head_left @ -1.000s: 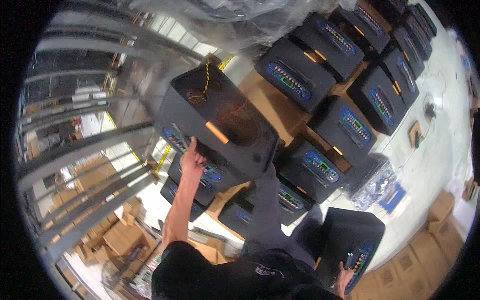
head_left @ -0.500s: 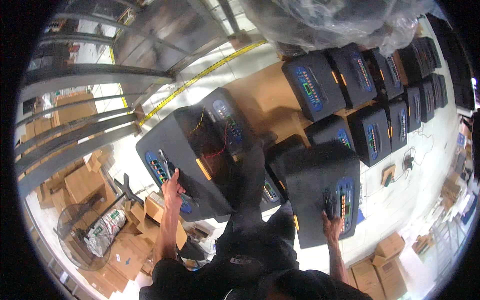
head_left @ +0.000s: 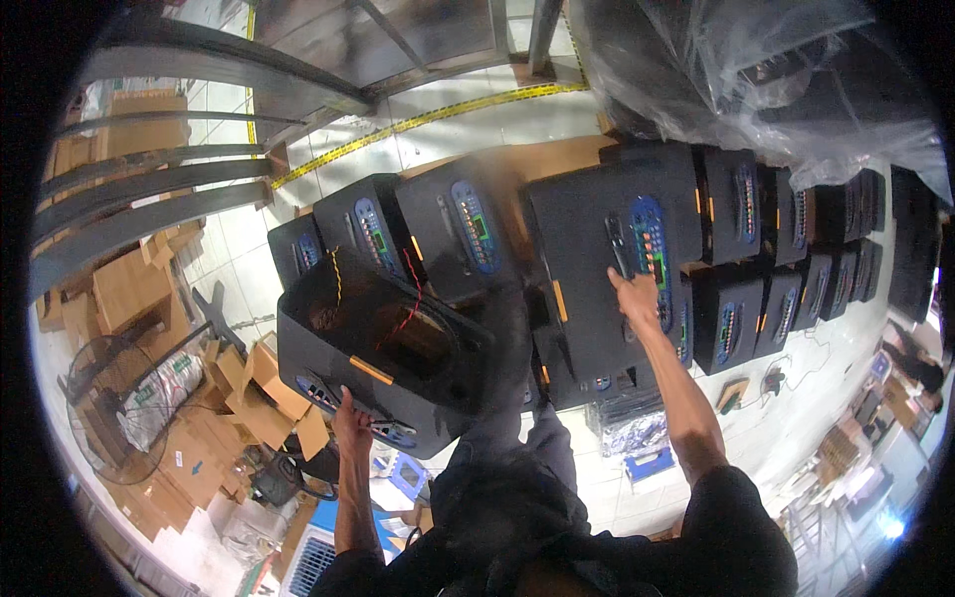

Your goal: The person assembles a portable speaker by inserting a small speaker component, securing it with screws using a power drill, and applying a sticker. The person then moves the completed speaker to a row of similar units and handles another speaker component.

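My left hand [head_left: 352, 428] is closed around the carry handle of a black speaker cabinet [head_left: 323, 343] at the left. The cabinet is tilted, so its hollow inside shows, with loose yellow wires [head_left: 336, 277] and red wires [head_left: 414, 289]. To the right, my right hand [head_left: 637, 297] grips the handle of a second black speaker cabinet [head_left: 582, 214], beside its blue control panel [head_left: 652, 244] with knobs. Both arms are stretched out from my body. Whether either cabinet is fully off the floor I cannot tell.
Several like cabinets [head_left: 736, 289] stand in rows at the right, others [head_left: 373, 199] beyond the left one. Plastic sheeting [head_left: 696, 90] drapes at the far right. Yellow tape [head_left: 428, 117] crosses the floor near a metal rack [head_left: 179, 179]. Cartons [head_left: 134, 289] and a fan [head_left: 114, 408] lie left.
The right-hand cabinet has moved away from me and a little left. The left-hand cabinet has tipped so its opening shows more, uncovering cabinets behind it. Both hands keep hold. My view has shifted.
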A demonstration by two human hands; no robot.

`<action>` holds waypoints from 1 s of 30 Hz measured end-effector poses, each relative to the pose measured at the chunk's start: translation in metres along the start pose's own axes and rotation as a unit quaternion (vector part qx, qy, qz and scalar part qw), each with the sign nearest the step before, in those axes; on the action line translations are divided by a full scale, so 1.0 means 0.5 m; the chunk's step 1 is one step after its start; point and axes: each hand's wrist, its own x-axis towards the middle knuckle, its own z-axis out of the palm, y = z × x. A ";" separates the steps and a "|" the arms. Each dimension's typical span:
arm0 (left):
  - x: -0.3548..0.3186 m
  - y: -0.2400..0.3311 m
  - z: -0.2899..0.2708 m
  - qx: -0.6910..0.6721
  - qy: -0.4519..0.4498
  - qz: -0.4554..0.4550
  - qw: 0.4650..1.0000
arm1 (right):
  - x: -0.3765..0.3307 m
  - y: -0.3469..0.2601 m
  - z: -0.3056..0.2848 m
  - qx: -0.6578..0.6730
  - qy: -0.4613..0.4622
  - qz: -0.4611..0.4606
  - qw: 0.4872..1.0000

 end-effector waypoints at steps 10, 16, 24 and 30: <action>0.001 -0.073 -0.029 -0.035 0.073 -0.024 0.996 | 0.236 -0.117 0.162 -0.008 -0.057 0.092 0.994; 0.010 -0.105 -0.072 -0.072 0.035 -0.021 0.997 | 0.359 -0.077 0.276 0.001 -0.081 0.121 0.989; 0.010 -0.138 -0.110 -0.109 0.034 0.005 0.993 | 0.505 0.003 0.393 -0.034 -0.093 0.101 0.990; 0.042 -0.143 -0.143 -0.133 0.100 -0.043 0.985 | 0.531 0.050 0.456 -0.008 -0.075 0.106 0.992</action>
